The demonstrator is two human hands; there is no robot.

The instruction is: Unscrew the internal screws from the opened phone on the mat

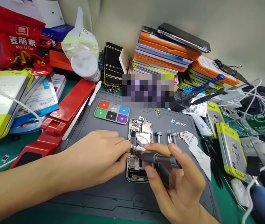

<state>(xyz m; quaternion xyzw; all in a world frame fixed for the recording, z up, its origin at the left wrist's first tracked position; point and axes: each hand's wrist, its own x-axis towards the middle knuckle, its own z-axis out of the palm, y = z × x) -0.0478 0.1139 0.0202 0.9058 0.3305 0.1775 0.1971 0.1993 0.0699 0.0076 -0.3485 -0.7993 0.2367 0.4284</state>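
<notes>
An opened phone (147, 128) lies upright on the grey work mat (99, 196), its inner parts exposed. My left hand (97, 154) is closed, with the bent fingers and thumb pressed together at the phone's left edge; their tips are partly hidden. In my right hand (181, 180) a dark grey screwdriver (152, 158) is held between the fingers. It is tilted over the middle of the phone, with its tip toward the left fingertips; I cannot make out the tip. Just right of the phone, more screwdrivers (158, 135) and tweezers (169, 136) rest on the mat.
A tray with coloured squares (111, 112) sits behind the phone. At left is a red clamp-like tool (62, 112). A screwdriver stand (181, 100) and stacked orange boxes (167, 43) stand at the back. Paper scraps (201, 158), yellow boxes (232, 149) and cables crowd the right.
</notes>
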